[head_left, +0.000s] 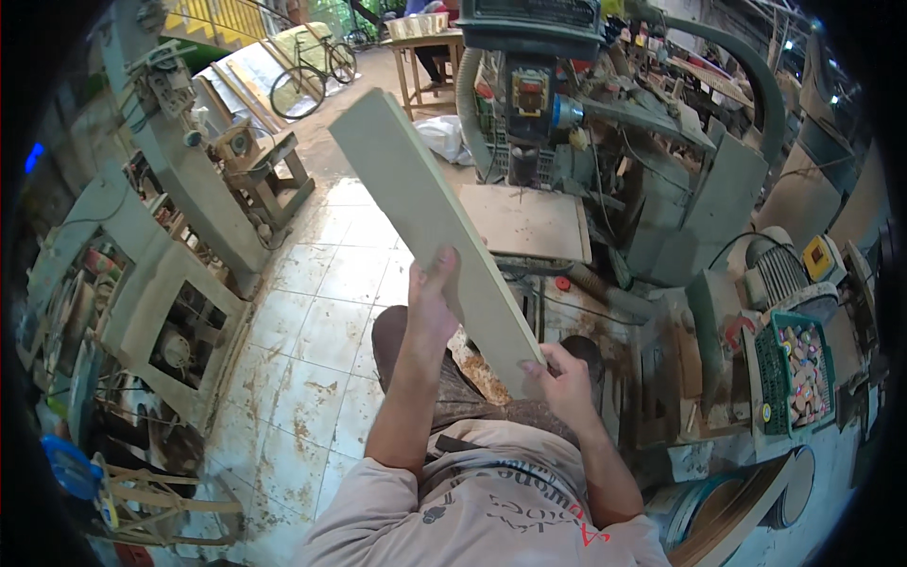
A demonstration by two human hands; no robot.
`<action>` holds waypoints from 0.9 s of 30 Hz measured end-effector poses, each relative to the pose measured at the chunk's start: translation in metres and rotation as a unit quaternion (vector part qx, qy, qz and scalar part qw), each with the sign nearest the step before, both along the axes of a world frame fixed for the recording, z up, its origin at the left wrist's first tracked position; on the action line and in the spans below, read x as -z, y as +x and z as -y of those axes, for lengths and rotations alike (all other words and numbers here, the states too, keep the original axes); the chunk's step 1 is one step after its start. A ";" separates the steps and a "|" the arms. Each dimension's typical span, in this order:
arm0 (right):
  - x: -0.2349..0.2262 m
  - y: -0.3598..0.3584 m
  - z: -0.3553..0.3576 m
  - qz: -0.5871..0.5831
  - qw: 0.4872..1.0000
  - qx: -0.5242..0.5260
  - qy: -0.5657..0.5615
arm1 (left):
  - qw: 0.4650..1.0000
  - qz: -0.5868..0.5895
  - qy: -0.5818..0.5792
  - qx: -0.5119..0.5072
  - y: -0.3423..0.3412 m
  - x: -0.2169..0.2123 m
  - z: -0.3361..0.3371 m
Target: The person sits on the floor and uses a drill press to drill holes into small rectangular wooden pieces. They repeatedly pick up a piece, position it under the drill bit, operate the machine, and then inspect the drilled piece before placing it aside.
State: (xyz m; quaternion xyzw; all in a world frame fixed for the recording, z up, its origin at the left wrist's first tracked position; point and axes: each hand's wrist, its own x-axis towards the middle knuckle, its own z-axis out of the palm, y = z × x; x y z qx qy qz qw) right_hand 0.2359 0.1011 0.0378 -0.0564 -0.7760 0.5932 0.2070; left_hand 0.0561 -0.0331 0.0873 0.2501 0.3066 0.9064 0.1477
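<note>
Watching through the head camera, I have one long, pale, flat board (416, 208) aslant above the lap, far end up and to the left, near end low between the knees. The left hand (433, 293) grasps its left edge around mid-length, thumb laid on the upper face; the fingers behind it are hidden from me. The right hand (565, 383) pinches the near right corner, thumb on the face. I judge the board stiff and moderately heavy, wood or sheet stock, with the long far end tending to dip; one palm near mid-length and one at the near end looks a sound hold. Surface seems smooth, perhaps dusty, so some slip is possible; corners would chip before the body broke. Ahead, beyond the board's right edge, sits a machine table (529, 222) under a dark machine head (529, 94), the nearest obstacle to any swing rightward. Right knee (590, 354) just beside the right hand leaves little room there. Farther right: a ribbed motor (779, 260) and a green crate (773, 378) of small round pieces (806, 369). Left: littered floor tiles (312, 293), then a machine frame (142, 312).
</note>
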 end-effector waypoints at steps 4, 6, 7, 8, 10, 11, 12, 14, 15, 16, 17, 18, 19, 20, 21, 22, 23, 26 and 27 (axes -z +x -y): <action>0.018 -0.005 -0.011 0.056 0.998 -0.019 -0.028 | 0.999 -0.016 -0.049 -0.015 0.008 0.008 -0.004; -0.001 -0.006 -0.016 0.087 0.995 -0.010 0.051 | 0.992 -0.028 -0.109 -0.055 0.017 0.010 -0.003; -0.011 -0.006 -0.019 0.043 0.996 -0.001 0.077 | 0.985 -0.077 -0.149 -0.046 0.015 0.011 0.001; -0.024 -0.006 -0.022 -0.002 0.995 0.008 0.102 | 0.973 -0.127 -0.189 -0.038 0.015 0.011 0.002; -0.060 -0.004 -0.022 -0.062 0.998 0.019 0.028 | 0.955 -0.184 -0.229 -0.030 0.022 0.009 0.002; -0.073 -0.004 -0.024 -0.114 0.993 0.033 0.022 | 0.941 -0.210 -0.265 -0.019 0.023 0.009 0.007; -0.084 -0.002 -0.028 -0.162 0.985 0.054 0.017 | 0.925 -0.234 -0.299 -0.002 0.025 0.007 0.006; -0.118 0.002 -0.023 -0.234 0.969 0.073 0.018 | 0.883 -0.309 -0.350 -0.044 0.031 0.003 0.005; -0.131 0.005 -0.023 -0.270 0.959 0.080 0.016 | 0.860 -0.343 -0.374 -0.059 0.030 0.006 0.009; -0.139 0.008 -0.028 -0.281 0.952 0.075 0.097 | 0.834 -0.376 -0.397 -0.075 0.029 0.009 0.011; -0.146 0.012 -0.034 -0.289 0.938 0.069 0.180 | 0.816 -0.393 -0.417 -0.071 0.027 0.010 0.011; -0.152 0.015 -0.039 -0.293 0.918 0.061 0.261 | 0.816 -0.402 -0.409 -0.067 0.028 0.010 0.009; -0.157 0.018 -0.042 -0.296 0.915 0.025 0.274 | 0.816 -0.411 -0.402 -0.063 0.028 0.009 0.008; -0.157 0.021 -0.044 -0.281 0.922 0.020 0.265 | 0.816 -0.417 -0.395 -0.062 0.029 0.010 0.007; -0.156 0.023 -0.045 -0.266 0.929 0.015 0.256 | 0.812 -0.416 -0.405 -0.058 0.029 0.010 0.007; -0.156 0.024 -0.045 -0.250 0.936 0.009 0.246 | 0.807 -0.415 -0.416 -0.055 0.029 0.009 0.007; -0.156 0.025 -0.046 -0.252 0.934 0.013 0.252 | 0.803 -0.413 -0.426 -0.052 0.029 0.009 0.007; -0.155 0.025 -0.048 -0.258 0.928 0.019 0.267 | 0.783 -0.425 -0.452 -0.050 0.032 0.002 0.009; -0.154 0.026 -0.049 -0.262 0.927 0.019 0.269 | 0.782 -0.430 -0.448 -0.045 0.033 0.000 0.008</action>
